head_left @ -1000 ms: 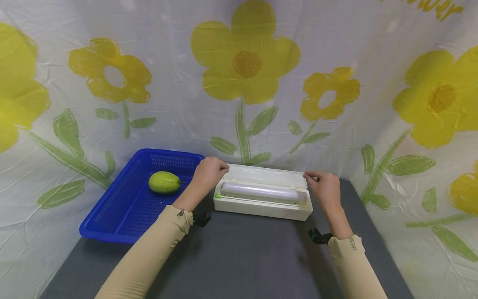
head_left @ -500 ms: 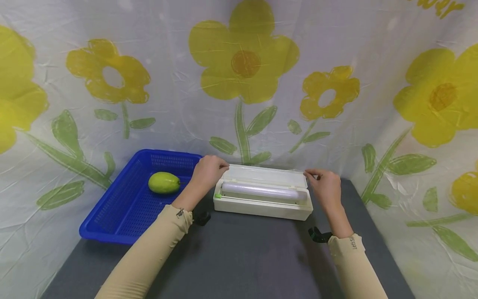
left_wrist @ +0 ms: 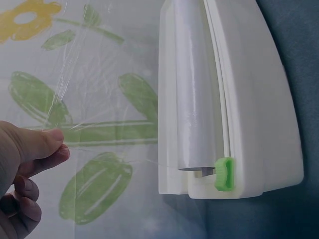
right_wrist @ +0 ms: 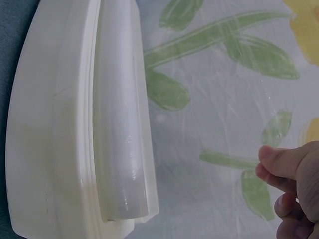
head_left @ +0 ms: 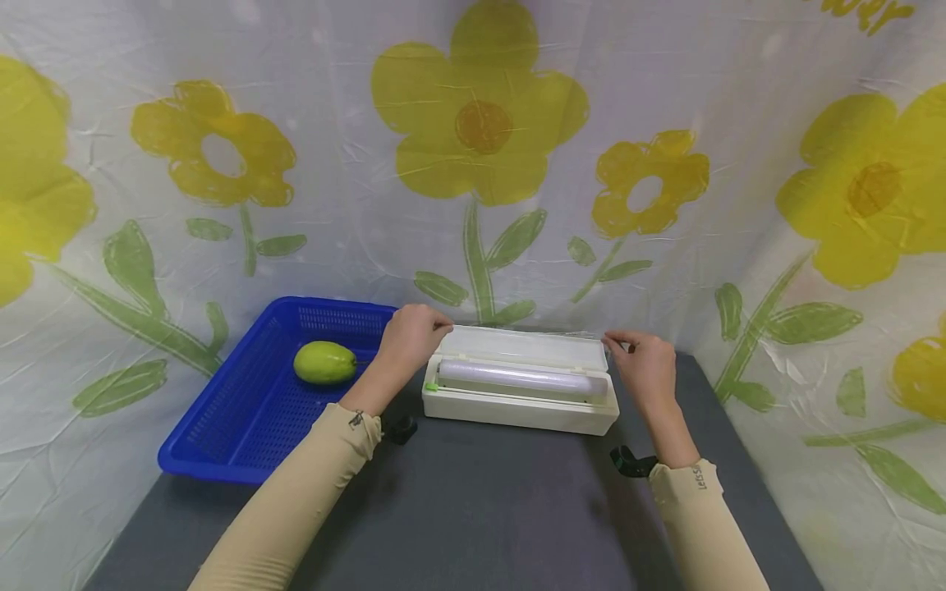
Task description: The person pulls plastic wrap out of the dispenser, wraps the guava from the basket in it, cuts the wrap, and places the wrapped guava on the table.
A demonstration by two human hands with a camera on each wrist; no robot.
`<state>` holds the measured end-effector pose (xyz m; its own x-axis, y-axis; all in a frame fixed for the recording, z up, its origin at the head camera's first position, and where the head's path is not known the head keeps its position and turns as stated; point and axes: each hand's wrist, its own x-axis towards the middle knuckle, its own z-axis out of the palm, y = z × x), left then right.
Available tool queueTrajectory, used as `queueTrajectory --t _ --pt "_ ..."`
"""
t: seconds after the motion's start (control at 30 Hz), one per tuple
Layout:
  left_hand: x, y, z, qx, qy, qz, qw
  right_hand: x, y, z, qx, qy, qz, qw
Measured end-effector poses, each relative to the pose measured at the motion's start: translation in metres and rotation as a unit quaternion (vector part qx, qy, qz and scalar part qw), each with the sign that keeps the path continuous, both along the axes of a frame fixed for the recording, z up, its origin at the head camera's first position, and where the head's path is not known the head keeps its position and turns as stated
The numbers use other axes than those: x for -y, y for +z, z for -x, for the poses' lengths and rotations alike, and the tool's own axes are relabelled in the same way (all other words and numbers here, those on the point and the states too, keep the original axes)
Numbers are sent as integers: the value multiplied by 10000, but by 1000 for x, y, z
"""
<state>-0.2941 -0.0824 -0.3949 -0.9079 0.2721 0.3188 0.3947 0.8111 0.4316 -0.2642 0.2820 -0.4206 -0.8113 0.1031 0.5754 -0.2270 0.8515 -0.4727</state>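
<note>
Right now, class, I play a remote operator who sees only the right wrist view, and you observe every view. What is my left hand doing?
Observer: Your left hand is pinching clear film.
Operator: What sits at the left end of the box?
Observer: A green piece.
Operator: And what stands to the left of the box?
Observer: A blue basket with a green fruit in it.
</note>
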Motion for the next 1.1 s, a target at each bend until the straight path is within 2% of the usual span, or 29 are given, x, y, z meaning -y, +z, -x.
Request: queueTrajectory --t 0.47,0.63,1.1 --pt "1 9 0 -24 -28 -67 10000 -1 5 1 -128 61 -9 9999" --pt "1 10 0 -128 -2 -43 9999 -1 6 1 -205 62 15 9998" --pt "-3 18 -5 -83 276 30 9996 -1 12 -1 -439 81 -165 9989"
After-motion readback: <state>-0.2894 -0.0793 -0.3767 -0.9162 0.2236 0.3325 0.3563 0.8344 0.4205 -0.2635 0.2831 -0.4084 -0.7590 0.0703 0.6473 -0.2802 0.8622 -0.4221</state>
